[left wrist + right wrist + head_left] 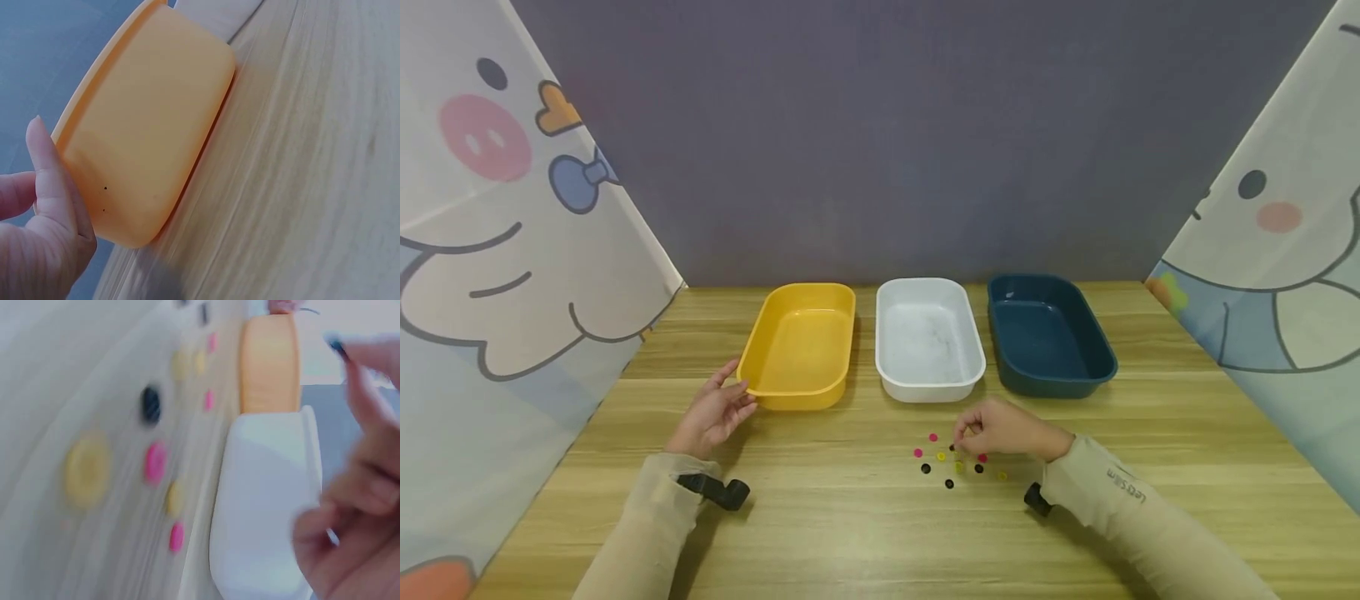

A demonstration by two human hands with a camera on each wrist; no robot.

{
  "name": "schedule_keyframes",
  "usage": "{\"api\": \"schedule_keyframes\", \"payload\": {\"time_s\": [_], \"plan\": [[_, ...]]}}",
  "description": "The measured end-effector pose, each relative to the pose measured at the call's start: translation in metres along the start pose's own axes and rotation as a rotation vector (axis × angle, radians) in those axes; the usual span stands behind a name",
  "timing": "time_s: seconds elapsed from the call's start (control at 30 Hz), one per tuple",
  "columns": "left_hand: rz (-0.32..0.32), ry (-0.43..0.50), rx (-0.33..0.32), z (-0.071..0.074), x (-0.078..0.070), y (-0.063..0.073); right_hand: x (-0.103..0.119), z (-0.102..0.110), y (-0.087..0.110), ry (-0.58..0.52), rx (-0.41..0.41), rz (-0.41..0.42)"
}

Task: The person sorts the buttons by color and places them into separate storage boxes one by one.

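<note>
A small black button (337,347) sits between the thumb and a finger of my right hand (1000,429), which pinches it close over the scattered buttons. The other fingers of that hand are curled in. Below and around it lie several small round buttons: pink (918,453), yellow (942,457) and black (926,468). My left hand (718,412) is at the near left corner of the yellow tray (797,400), its fingers loosely extended. In the left wrist view a fingertip (39,128) reaches the tray's rim, with the finger along its outer wall.
Right of the yellow tray stands a white tray (928,392), then a dark blue tray (1052,387), all in a row on the wooden table (820,517). A grey panel (880,150) rises behind them. Cartoon-printed cloths (512,250) hang at both sides.
</note>
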State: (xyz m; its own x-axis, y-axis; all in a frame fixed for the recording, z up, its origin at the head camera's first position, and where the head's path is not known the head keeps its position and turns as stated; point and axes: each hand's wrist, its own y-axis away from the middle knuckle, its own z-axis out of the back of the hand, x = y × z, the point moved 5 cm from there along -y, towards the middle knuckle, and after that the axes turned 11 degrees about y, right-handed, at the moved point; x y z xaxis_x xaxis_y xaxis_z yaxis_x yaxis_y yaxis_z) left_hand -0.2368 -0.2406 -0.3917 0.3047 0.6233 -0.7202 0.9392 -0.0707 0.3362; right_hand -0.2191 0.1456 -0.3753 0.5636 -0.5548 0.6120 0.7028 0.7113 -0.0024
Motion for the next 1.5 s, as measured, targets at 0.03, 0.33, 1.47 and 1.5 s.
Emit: {"api": "schedule_keyframes", "payload": {"time_s": [0.03, 0.33, 1.47, 1.5], "plan": [[-0.001, 0.000, -0.003, 0.000, 0.000, 0.000, -0.002, 0.004, -0.002, -0.030, -0.065, -0.044], [0.002, 0.013, 0.000, 0.000, 0.001, 0.000, -0.012, 0.016, -0.008, -0.318, -0.245, -0.353], [-0.036, -0.048, 0.021, -0.004, 0.001, 0.004, 0.027, 0.006, -0.104, -0.730, -0.266, -0.403], [-0.036, -0.051, 0.016, -0.004, 0.002, 0.004, 0.028, 0.006, -0.108, -0.732, -0.267, -0.405]]}}
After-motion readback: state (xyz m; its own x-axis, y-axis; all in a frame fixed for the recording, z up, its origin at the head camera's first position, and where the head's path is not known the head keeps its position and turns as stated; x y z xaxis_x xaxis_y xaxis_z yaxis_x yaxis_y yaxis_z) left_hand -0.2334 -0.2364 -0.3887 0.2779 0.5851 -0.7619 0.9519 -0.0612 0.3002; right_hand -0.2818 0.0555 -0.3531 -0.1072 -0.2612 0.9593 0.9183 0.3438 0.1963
